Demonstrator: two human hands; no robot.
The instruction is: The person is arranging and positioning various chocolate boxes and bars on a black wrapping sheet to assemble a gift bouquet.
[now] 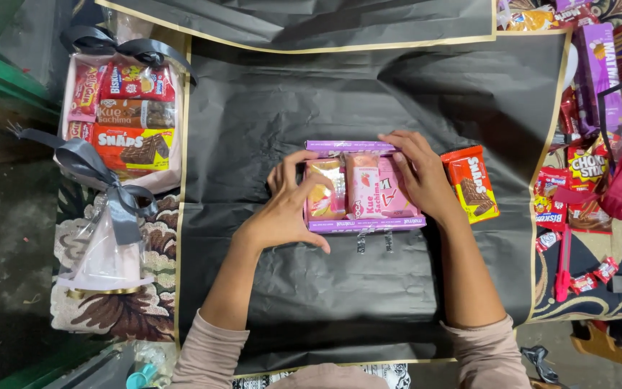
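Left hand (pixel 289 209) and right hand (pixel 419 173), fingers spread open, press the two ends of a pink snack bundle (pixel 363 186) held between them. Orange-red packet (pixel 472 184) lies just beside right hand. Black wrapping sheet (pixel 268 108) underneath. Ribboned finished parcel (pixel 125 115) far outside left hand.

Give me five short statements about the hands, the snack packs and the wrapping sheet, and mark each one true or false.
1. Both hands rest on the cluster of snack packs. True: the left hand and right hand both touch it.
2. The cluster lies on a white sheet. False: the sheet is black with a gold edge.
3. An orange-red snack pack lies just right of the right hand. True.
4. The finished bundle with a dark ribbon bow sits on the right side. False: it is at the left.
5. The left hand holds scissors. False: it holds no tool.
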